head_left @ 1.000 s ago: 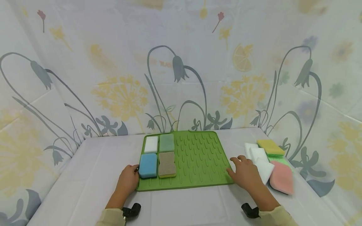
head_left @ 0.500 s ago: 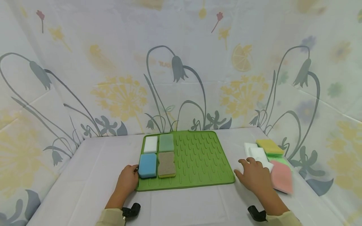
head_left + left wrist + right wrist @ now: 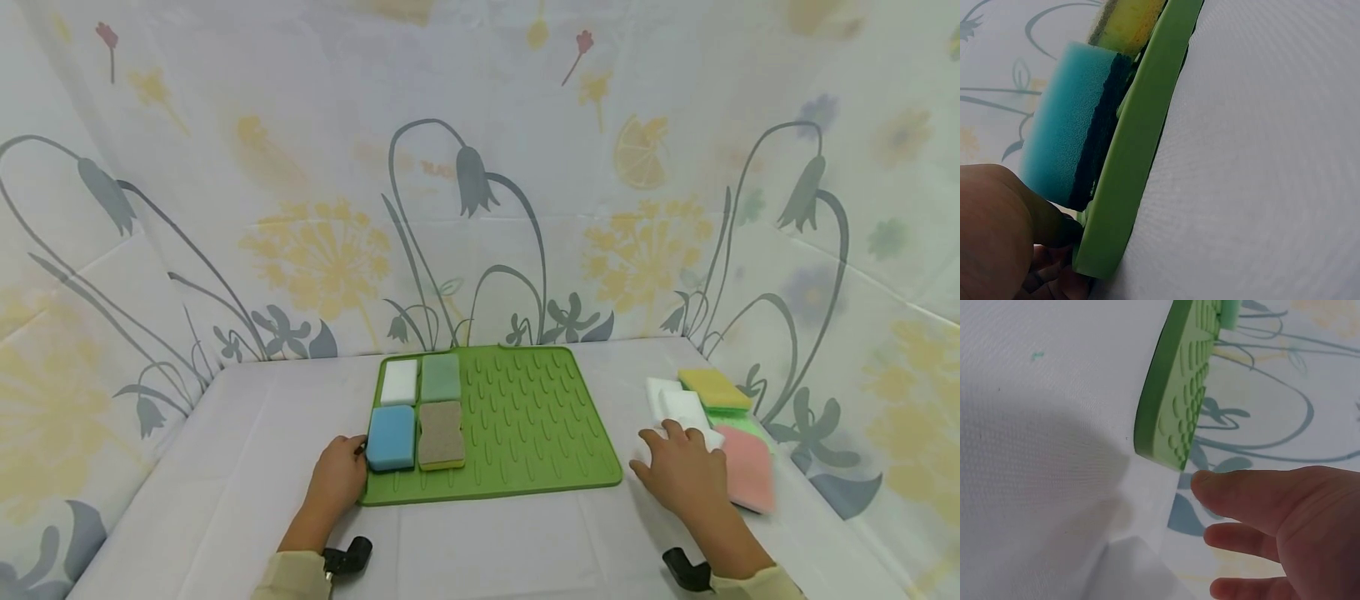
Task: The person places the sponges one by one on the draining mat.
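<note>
My left hand [image 3: 340, 475] pinches the near left edge of a green silicone drying mat [image 3: 540, 425]. In the left wrist view its thumb [image 3: 1050, 219] lies on the rim beside the blue sponge [image 3: 1066, 125], and the other fingers curl at the mat's outer side. My right hand [image 3: 684, 473] hovers with spread fingers over a small heap of white sponges [image 3: 681, 406], partly covering the nearest one. The right wrist view shows that hand [image 3: 1316, 525] holding nothing, with a corner of a white sponge [image 3: 1138, 572] below.
On the mat's left side sit a white sponge [image 3: 400, 382], a green sponge [image 3: 441, 377] and a brown-topped yellow sponge [image 3: 442, 435]. A yellow sponge [image 3: 714, 388], a light green one [image 3: 742, 425] and a pink one [image 3: 748, 471] lie at the right.
My right hand has left the mat's right edge and moved rightward to the white sponges. The left hand has stayed at the mat's left edge.
</note>
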The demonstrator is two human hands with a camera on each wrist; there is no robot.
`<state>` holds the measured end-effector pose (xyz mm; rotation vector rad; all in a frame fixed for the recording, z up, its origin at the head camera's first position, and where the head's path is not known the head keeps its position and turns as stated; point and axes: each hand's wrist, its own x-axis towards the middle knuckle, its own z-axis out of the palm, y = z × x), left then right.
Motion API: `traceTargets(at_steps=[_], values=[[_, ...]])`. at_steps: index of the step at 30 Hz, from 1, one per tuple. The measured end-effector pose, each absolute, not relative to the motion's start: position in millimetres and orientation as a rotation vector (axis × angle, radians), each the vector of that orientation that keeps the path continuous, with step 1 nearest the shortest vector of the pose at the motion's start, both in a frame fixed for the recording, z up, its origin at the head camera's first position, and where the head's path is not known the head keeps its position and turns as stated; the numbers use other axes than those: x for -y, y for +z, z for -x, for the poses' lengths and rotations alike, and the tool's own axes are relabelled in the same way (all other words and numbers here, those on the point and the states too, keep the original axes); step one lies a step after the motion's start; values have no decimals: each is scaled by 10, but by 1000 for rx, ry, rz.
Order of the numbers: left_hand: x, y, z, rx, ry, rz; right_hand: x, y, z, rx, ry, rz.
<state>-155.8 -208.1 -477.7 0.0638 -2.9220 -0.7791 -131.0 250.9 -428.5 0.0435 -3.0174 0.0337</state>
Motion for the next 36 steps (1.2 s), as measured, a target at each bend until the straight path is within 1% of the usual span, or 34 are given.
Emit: traceTargets(at_steps=[9,16,27,36], values=[[2086,-4793,1559,2928,-798,-47,-2496,-4255,1290,3101,-5,-46],[2076,-4762,1553,2918,-791,-39,-2527,-4282,1289,3172,56,-15],[2070,-4742,1530,2926,-791,-52,-2603,-4343,1317,3078,-33,-136],[2077,-4738,1519,2913,-787,-46,-2617,-4332,1338,3049,30,-169]])
